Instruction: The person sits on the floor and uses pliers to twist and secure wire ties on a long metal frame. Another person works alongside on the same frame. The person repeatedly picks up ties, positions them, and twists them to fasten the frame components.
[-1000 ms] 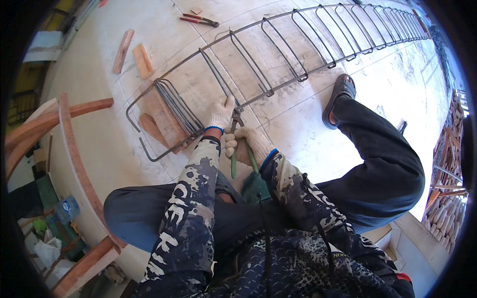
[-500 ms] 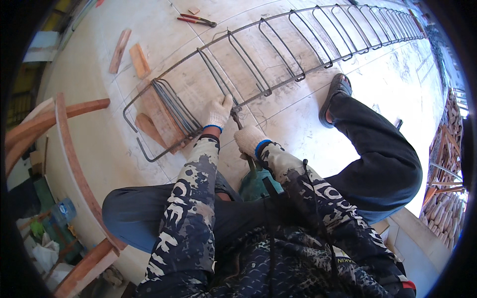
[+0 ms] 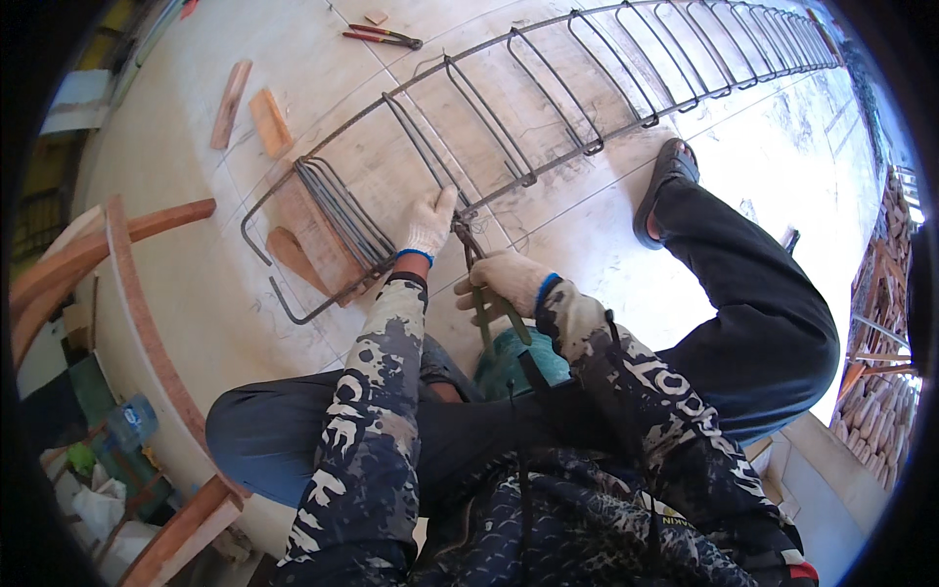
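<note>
A long rebar cage (image 3: 529, 181) of steel rods and bent stirrups runs from near my knees to the far right. My gloved left hand (image 3: 428, 225) is closed on the near rod, at the corner of a stirrup. In my gloved right hand (image 3: 514, 277) is a pair of pincers (image 3: 483, 315) with green handles spread apart. Their jaws meet the rod just right of my left fingers; any tie wire there is too small to make out. Several loose stirrups (image 3: 337, 201) lie bunched across the cage's near left end.
Red-handled pincers (image 3: 383, 36) lie on the tiled floor beyond the cage. Wood offcuts (image 3: 270, 122) sit at the left, near a curved wooden frame (image 3: 147, 303). A teal rounded object (image 3: 518, 360) stands between my legs. Piled wood (image 3: 871, 421) lines the far right.
My right hand has shifted slightly right, its fingers loosening, and the pincers' handles have spread apart. My left hand stays at the same spot on the rod.
</note>
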`<state>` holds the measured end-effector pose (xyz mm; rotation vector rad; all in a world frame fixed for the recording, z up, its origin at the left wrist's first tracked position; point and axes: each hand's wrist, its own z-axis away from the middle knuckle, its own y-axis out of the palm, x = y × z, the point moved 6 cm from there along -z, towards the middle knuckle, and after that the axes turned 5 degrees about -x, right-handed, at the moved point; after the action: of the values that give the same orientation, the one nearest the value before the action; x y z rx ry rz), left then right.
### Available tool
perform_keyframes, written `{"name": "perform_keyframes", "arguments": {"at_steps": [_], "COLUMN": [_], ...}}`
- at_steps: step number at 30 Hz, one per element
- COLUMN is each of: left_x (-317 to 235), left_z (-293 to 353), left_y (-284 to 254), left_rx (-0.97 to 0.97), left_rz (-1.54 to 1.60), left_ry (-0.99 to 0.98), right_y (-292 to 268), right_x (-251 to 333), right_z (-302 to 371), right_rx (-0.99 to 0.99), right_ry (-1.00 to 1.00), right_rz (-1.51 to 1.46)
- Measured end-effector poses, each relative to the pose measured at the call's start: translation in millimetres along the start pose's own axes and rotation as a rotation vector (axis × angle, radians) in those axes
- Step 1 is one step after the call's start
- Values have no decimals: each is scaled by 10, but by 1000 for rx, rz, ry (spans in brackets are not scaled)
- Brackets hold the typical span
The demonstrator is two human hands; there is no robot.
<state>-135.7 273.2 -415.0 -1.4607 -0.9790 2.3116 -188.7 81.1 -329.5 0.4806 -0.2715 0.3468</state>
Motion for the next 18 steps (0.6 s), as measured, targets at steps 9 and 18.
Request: {"name": "perform_keyframes", "arguments": {"at_steps": [9,18], "left_x": [185,117], "left_z": [-114,-71], "left_y": [101,69], "left_rx": [93,182], "left_rz": [348,419], "left_ry": [-106,-221], "right_y": [317,269], "right_x": [-81,-164], "right_z": [-25,-168], "right_rx": [700,745], "right_ry": [-99,-117], "right_rz": [-969,-907]}}
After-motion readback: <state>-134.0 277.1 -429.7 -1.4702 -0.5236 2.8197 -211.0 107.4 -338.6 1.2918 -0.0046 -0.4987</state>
